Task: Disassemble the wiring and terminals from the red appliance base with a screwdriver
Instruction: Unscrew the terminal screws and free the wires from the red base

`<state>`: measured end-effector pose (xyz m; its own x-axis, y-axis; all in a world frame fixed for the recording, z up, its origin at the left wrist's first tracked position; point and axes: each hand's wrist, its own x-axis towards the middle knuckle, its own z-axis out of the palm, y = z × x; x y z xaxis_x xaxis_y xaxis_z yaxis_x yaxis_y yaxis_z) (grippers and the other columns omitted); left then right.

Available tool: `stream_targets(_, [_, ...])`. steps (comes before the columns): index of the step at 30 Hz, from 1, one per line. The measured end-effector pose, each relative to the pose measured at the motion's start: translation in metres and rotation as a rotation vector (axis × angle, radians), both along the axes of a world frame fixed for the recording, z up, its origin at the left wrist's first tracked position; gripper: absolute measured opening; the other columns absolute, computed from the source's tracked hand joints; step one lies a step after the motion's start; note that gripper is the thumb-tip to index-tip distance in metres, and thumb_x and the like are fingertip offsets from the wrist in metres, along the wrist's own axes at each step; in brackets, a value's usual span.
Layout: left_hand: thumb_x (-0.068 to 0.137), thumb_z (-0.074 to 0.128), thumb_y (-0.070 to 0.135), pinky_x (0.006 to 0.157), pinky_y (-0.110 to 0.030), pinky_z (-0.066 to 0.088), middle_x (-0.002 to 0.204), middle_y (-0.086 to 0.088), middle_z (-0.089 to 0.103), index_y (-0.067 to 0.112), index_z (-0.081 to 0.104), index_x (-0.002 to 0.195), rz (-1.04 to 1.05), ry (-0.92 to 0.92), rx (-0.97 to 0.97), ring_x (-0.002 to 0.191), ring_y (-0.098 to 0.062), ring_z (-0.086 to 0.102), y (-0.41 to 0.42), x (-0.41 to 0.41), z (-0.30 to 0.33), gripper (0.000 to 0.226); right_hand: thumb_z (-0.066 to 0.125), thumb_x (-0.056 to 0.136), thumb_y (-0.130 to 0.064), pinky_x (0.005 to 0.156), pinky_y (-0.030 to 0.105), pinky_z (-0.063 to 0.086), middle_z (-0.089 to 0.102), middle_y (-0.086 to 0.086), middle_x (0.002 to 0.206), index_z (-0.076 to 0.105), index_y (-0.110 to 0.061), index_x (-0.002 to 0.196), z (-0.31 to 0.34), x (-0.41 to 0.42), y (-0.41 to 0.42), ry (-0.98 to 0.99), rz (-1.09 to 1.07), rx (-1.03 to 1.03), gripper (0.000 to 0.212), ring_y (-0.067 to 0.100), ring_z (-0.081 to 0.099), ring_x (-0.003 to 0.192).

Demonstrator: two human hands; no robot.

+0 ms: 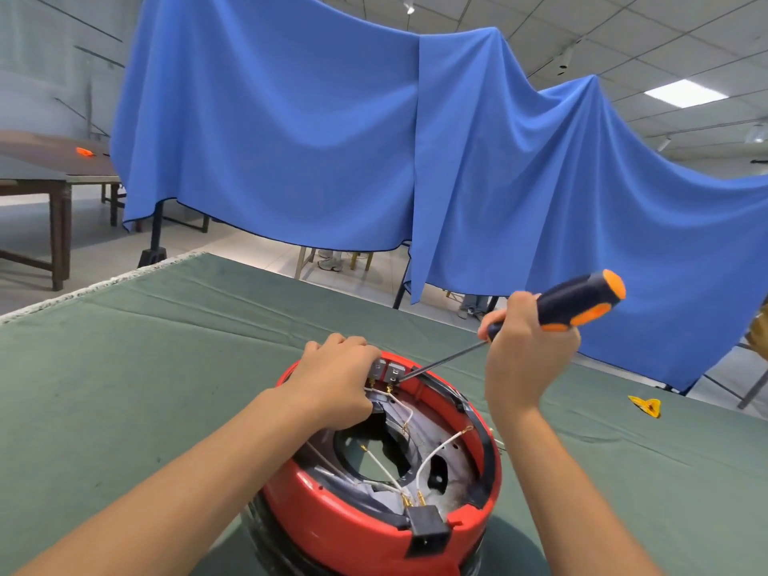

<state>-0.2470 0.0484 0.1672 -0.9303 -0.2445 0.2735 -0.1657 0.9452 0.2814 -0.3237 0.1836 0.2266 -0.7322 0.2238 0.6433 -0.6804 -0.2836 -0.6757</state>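
Resting on the green table (124,347), red appliance base (332,530) between both hands, left hand (332,384) clamped over its far rim beside metal terminals (388,371), right hand (525,351) gripping screwdriver (573,303), tip touching terminals, white wires (432,455) inside.

Round red appliance base (374,530) lies open-side up, white wires (432,451) loose inside, screwdriver (519,326) tip at its terminals (388,372).

Two hands, left hand (332,380) and right hand (525,351), one screwdriver (552,315), one red appliance base (357,530), two metal terminals (385,370), several white wires (432,455), one black socket (428,527), one yellow scrap (646,406), one green table cover (145,347), one blue sheet (332,139)
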Motion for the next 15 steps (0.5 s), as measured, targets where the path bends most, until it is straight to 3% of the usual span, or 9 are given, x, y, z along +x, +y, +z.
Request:
stream_targets(3, [0.077, 0.056, 0.018, 0.096, -0.039, 0.030, 0.124, 0.001, 0.048, 0.021, 0.049, 0.125, -0.003, 0.003, -0.007, 0.120, -0.023, 0.038, 0.000, -0.001, -0.001, 0.049, 0.049, 0.067, -0.018, 0.036, 0.016, 0.028, 0.036, 0.010, 0.040, 0.035, -0.010, 0.056, 0.011, -0.021, -0.005, -0.086, -0.059, 0.034, 0.019, 0.015, 0.040, 0.029])
stream_targets(7, [0.077, 0.055, 0.018, 0.096, -0.040, 0.030, 0.125, 0.001, 0.048, 0.020, 0.049, 0.125, -0.002, 0.008, -0.010, 0.120, -0.023, 0.038, -0.001, -0.002, -0.001, 0.048, 0.049, 0.064, -0.023, 0.037, 0.018, 0.030, 0.037, -0.004, 0.032, 0.036, -0.012, 0.053, 0.010, -0.045, -0.004, -0.202, -0.112, 0.021, 0.020, 0.017, 0.040, 0.030])
stream_targets(15, [0.078, 0.054, 0.018, 0.096, -0.039, 0.029, 0.127, 0.002, 0.047, 0.021, 0.048, 0.126, -0.006, 0.012, -0.017, 0.121, -0.022, 0.037, -0.001, -0.002, 0.000, 0.049, 0.051, 0.071, -0.018, 0.048, 0.028, 0.036, 0.040, -0.005, 0.029, 0.039, -0.015, 0.048, 0.009, -0.065, -0.003, -0.360, -0.160, 0.002, 0.026, 0.018, 0.041, 0.034])
